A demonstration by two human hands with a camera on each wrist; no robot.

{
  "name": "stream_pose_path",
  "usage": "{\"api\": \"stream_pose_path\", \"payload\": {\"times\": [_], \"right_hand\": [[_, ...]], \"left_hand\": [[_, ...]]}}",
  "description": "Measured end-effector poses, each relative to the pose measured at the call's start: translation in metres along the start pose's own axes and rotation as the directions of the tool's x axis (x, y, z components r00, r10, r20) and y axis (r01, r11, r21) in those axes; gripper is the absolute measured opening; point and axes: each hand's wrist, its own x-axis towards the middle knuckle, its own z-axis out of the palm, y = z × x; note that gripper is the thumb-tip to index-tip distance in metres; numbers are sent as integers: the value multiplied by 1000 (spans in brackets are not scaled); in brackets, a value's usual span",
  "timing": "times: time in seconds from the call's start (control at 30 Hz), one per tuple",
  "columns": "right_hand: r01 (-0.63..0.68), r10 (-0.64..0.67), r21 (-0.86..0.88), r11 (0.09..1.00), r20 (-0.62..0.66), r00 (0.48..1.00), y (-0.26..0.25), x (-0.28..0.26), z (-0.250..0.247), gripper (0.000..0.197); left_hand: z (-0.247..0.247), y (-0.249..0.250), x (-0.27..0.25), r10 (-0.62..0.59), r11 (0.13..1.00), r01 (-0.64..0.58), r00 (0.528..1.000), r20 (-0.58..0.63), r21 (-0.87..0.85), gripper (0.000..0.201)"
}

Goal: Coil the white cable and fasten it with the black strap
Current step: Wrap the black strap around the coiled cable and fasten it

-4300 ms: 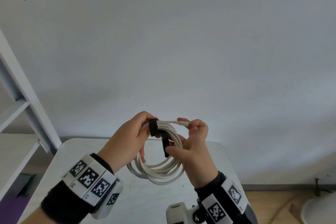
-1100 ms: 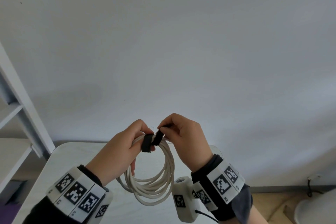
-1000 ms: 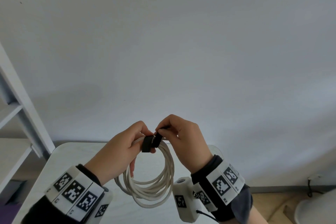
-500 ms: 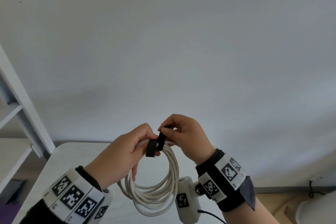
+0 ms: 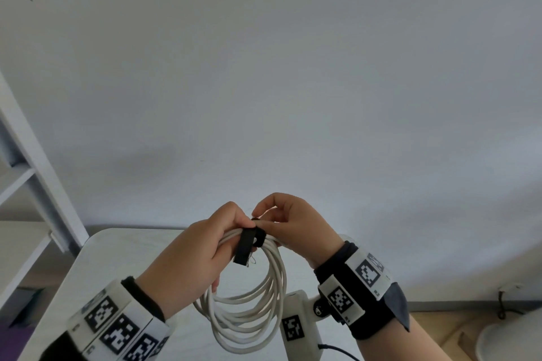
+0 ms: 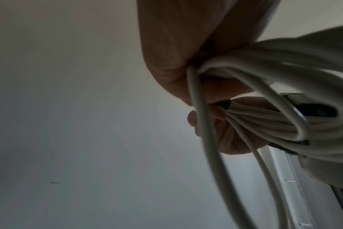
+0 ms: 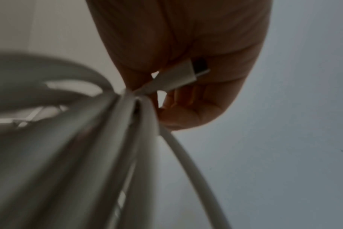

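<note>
Both hands up above the table | my left hand grips the white cable coil's top | right hand pinches the black strap there | strap tail hangs downward across the strands, nearer the left thumb

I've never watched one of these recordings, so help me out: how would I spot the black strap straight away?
Find the two hands raised above the pale table. Between them hangs the white cable, coiled in several loops. At the top of the coil, where the left hand and right hand meet, sits the black strap: a short flat dark band with a frayed loose end, the only black thing against the white loops.
</note>
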Motion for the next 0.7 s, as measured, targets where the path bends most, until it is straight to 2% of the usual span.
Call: {"api": "stream_pose_path", "payload": {"times": [0.13, 0.23, 0.33, 0.47, 0.53, 0.63, 0.7], "right_hand": [[-40, 42, -60, 997, 34, 999, 0, 1, -1, 7], [-87, 98, -126, 988, 88, 991, -2, 1, 0, 26], [-91, 100, -94, 991, 97, 990, -1, 0, 4, 41], [-5, 6, -84, 996, 12, 1000, -3, 0, 7, 50], [18, -18, -92, 996, 2, 1000, -2, 2, 7, 48], [12, -10, -91, 996, 25, 1000, 1, 2, 7, 40], [-6, 10, -133, 991, 28, 1000, 2, 1, 6, 41]], "left_hand": [[1, 4, -1, 0, 1000, 0, 1000, -6, 9, 39], [-1, 7, -1, 20, 999, -19, 999, -30, 44, 46], [-4, 9, 1, 35, 995, -29, 997, -62, 93, 52], [-5, 11, 4, 43, 989, -31, 995, -87, 142, 40], [-5, 12, 5, 33, 988, -17, 995, -96, 155, 31], [-3, 11, 6, 12, 988, 1, 996, -84, 152, 25], [-3, 9, 8, -5, 985, 17, 997, -71, 174, 22]]}}
